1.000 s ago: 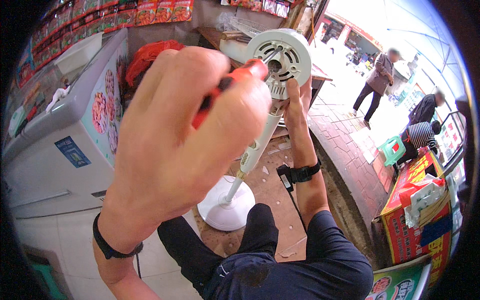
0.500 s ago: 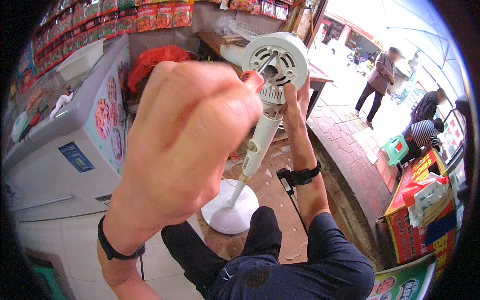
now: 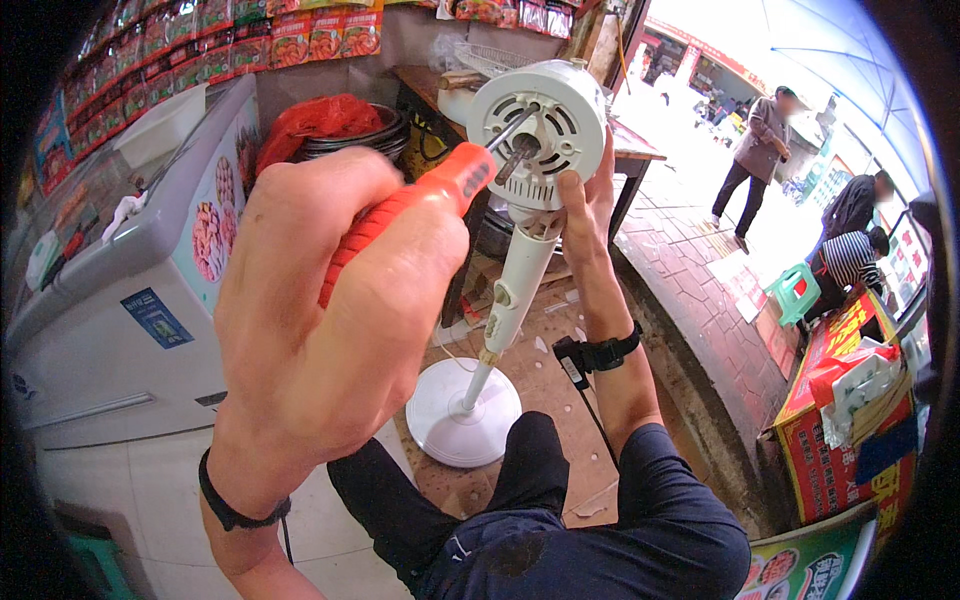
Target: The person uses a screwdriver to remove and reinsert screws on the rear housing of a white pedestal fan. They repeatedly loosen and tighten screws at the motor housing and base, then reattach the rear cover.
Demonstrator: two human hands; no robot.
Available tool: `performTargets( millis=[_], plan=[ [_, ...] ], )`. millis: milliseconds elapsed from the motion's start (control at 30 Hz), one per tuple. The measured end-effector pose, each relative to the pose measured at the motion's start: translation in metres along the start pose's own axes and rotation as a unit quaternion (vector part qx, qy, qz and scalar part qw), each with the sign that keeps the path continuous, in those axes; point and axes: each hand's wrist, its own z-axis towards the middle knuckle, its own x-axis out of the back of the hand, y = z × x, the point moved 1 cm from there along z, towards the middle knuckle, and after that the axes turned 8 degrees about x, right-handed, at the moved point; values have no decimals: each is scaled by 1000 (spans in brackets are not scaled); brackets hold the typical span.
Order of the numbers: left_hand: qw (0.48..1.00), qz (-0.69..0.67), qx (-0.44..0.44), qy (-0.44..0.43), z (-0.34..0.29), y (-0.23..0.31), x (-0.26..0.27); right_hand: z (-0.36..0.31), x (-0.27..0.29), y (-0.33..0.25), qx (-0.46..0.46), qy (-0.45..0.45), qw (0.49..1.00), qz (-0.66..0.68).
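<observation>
My left hand (image 3: 300, 330) is closed around the red handle of a screwdriver (image 3: 455, 178). Its metal shaft slants up to the slotted front of a white fan's motor housing (image 3: 575, 105), with the tip at a slot near the top. No blades or grille show on the fan, and a short shaft sticks out from its middle. From the right side my right hand (image 3: 585, 215) grips the housing, thumb on the front edge and other fingers hidden behind. Below run the white fan stand (image 3: 522, 275) and its round base (image 3: 440, 420) between my legs.
A grey chest freezer (image 3: 110, 290) stands at the left under hanging food packets (image 3: 325, 35). Behind are a red bag (image 3: 325, 120) and a wooden table (image 3: 638, 145). On the right are a step edge, a red printed box (image 3: 815, 450), a green stool (image 3: 793, 290) and several people outside.
My left hand has turned and moved down and left, bringing the screwdriver's red handle into clear view. The motor housing has shifted slightly left, still in my right hand.
</observation>
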Motion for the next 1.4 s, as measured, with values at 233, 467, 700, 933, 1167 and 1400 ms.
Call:
performTargets(
  millis=[233,467,700,933,1167,1400],
  plan=[
    [997,36,55,-27,-2,-1,6,0,0,0,-1,3,1000,3],
    [998,13,-43,-49,-4,-4,3,-1,-2,-3,-22,8,1000,4],
    [998,43,44,-13,-2,-3,2,-2,-1,-3,-7,16,1000,3],
    [999,-26,-41,2,0,-10,-2,0,-2,-3,3,6,1000,3],
    [1000,-23,-6,11,-2,-6,-1,-2,-1,-2,-7,13,1000,5],
    [1000,12,-23,4,-14,-5,-4,0,-5,-1,4,18,1000,18]
  ],
)
